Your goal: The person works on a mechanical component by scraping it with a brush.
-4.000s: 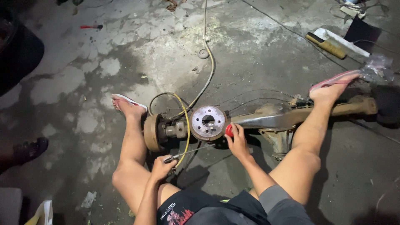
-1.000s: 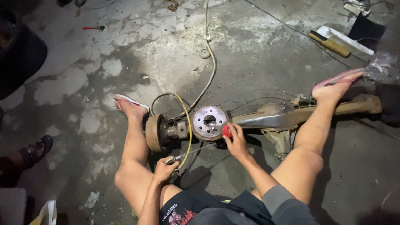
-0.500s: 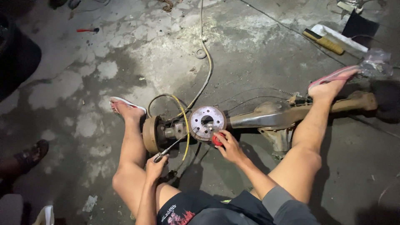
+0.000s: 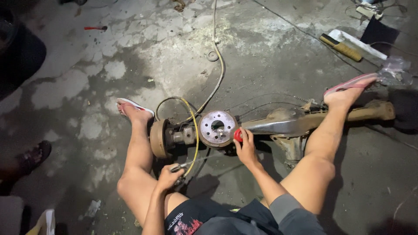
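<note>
- I see the axle housing (image 4: 283, 124): bare metal, dull sheen, grimy.
- Round flange plate (image 4: 217, 128): rusty, matt metal.
- Drum (image 4: 157, 138) at left: rough brown rust.
- Red cap (image 4: 238, 135) by my right hand (image 4: 246, 148): glossy, looks plastic.
- Floor (image 4: 143, 56): rough, patchy, stained concrete.

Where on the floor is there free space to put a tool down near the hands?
Bare concrete lies beyond the axle assembly, between the hose and the brush; also left of the sandalled foot. Between the legs it is crowded: left hand, right hand, brake disc, yellow cable.
</note>
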